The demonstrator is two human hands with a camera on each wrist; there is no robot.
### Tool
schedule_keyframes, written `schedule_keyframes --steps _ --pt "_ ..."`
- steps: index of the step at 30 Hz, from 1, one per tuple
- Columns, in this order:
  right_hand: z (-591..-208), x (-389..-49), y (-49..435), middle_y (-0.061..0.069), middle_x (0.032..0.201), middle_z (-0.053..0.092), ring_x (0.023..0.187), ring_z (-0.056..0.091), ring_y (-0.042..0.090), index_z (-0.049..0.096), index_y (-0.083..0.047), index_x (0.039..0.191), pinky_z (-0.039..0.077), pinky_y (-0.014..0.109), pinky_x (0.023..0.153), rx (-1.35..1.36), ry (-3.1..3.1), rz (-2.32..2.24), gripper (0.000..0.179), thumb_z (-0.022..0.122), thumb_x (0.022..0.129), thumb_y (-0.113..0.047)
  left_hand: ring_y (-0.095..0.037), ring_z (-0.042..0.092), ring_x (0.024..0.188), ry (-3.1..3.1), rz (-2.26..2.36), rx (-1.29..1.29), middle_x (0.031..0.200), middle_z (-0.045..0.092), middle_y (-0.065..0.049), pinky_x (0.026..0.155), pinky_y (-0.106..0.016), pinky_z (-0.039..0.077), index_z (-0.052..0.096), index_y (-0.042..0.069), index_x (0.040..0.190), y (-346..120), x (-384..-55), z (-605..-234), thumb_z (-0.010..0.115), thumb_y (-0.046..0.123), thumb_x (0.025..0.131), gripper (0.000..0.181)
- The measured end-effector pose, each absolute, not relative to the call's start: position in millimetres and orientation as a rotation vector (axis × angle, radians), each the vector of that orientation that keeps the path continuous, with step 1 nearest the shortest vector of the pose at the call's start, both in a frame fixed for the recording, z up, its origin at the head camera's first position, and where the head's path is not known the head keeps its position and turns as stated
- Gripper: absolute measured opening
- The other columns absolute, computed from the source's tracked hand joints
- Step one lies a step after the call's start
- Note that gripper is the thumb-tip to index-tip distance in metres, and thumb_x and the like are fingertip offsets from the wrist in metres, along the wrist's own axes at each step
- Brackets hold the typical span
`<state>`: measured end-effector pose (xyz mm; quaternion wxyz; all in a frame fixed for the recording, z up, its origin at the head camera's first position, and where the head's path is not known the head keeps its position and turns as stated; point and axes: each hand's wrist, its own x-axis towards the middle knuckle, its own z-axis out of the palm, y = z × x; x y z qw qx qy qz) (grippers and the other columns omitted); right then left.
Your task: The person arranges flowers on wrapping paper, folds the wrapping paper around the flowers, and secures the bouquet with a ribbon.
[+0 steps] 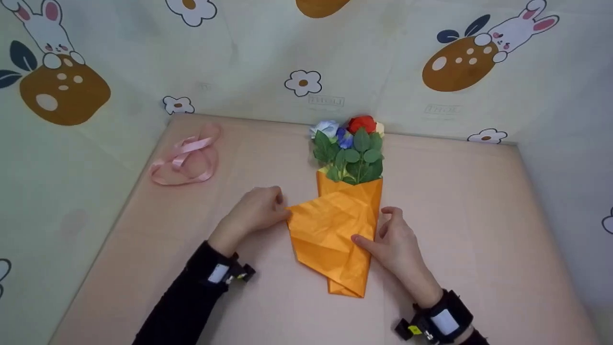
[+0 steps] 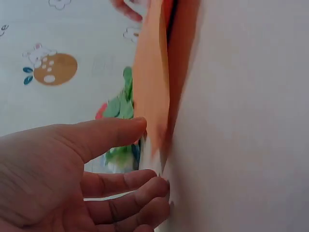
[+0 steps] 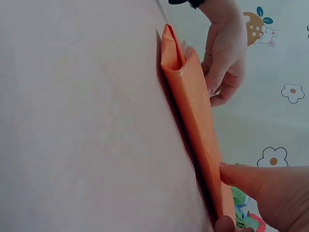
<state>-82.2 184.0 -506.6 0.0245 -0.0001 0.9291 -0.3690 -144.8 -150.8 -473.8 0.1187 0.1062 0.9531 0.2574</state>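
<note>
A bouquet of artificial flowers (image 1: 362, 125), red, blue and pale with green leaves (image 1: 352, 155), lies wrapped in orange wrapping paper (image 1: 330, 225). My left hand (image 1: 261, 208) is at the left corner of the paper's flap. In the left wrist view its thumb (image 2: 130, 129) touches the paper near the corner, with the fingers apart from the thumb. My right hand (image 1: 400, 244) holds the right edge of the wrap. Its thumb (image 3: 241, 179) presses the paper's upper face, while the other fingers curl beside the edge, partly hidden.
A loose pink ribbon (image 1: 184, 160) lies curled at the table's back left. Behind the table (image 1: 459, 206) hangs a pale cloth (image 1: 249, 62) printed with rabbits and flowers. The flower heads reach the table's back edge.
</note>
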Motion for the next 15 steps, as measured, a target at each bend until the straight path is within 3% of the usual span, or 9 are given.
schedule_keyframes --steps 5,8,15 --pt "-507 -83 183 0.007 0.093 0.057 0.083 0.053 0.024 0.056 -0.001 0.134 0.045 0.039 0.075 -0.089 2.916 -1.127 0.072 0.096 0.086 -0.034 -0.049 0.063 0.101 3.109 0.709 0.055 0.109 0.066 -0.032 0.094 -0.061 0.051 0.066 -0.014 0.114 -211 -180 -476 0.071 0.017 0.099 0.036" --pt "-509 -83 182 0.008 0.095 0.059 0.085 0.056 0.024 0.06 -0.001 0.126 0.047 0.04 0.077 -0.127 2.936 -1.13 0.062 0.097 0.085 -0.03 -0.059 0.059 0.106 3.295 0.584 -0.081 0.116 0.06 -0.042 0.094 -0.068 0.046 0.06 -0.022 0.116 -240 -195 -480 0.069 0.011 0.096 0.04" --pt "-509 -83 181 0.007 0.093 0.061 0.083 0.057 0.023 0.063 -0.004 0.119 0.05 0.038 0.074 -0.136 2.924 -1.134 0.054 0.097 0.085 -0.028 -0.06 0.063 0.095 3.335 0.336 -0.173 0.102 0.065 -0.039 0.081 -0.068 0.049 0.062 -0.012 0.099 -264 -208 -488 0.054 0.001 0.097 0.016"
